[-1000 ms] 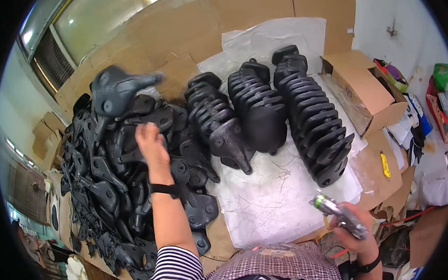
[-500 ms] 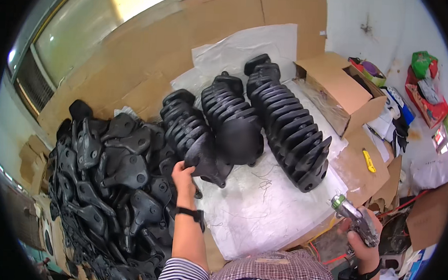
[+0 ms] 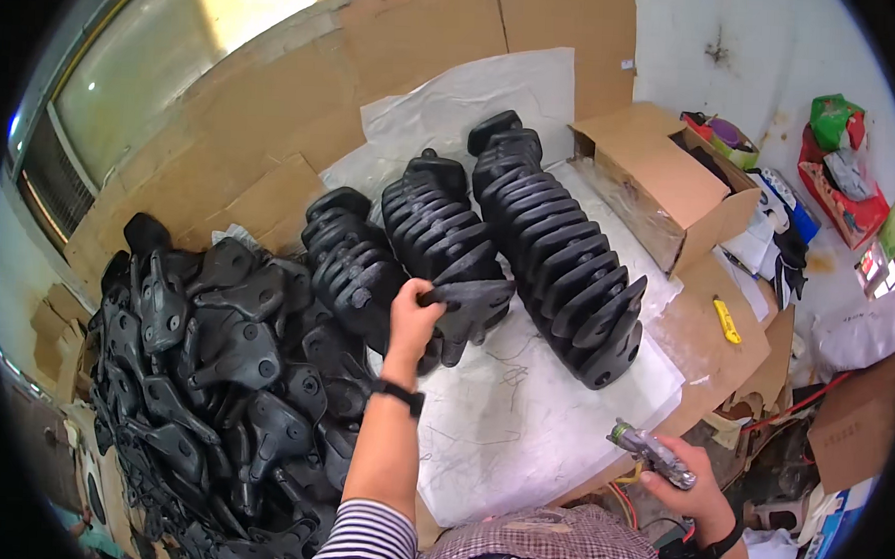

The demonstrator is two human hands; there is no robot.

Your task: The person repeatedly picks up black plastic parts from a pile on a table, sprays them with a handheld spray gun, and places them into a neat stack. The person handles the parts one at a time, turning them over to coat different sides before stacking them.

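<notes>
My left hand is closed on the narrow end of a black moulded part with holes in its broad end. That part is tilted over the near end of the middle row of black parts. To its left is a shorter row, and to its right a longer row, all of similar nested pieces. At lower right my right hand grips a pistol-shaped silver tool with a green ring near its tip, pointing toward the table. The tool's exact kind is unclear.
A large heap of loose black parts fills the left side. White sheeting with scattered threads covers the table. A cardboard box stands back right, with a yellow utility knife nearer. A red hose runs at right.
My left hand has moved right and slightly up, and the black part is now turned over by the middle row. The right hand has brought the tool left and slightly down.
</notes>
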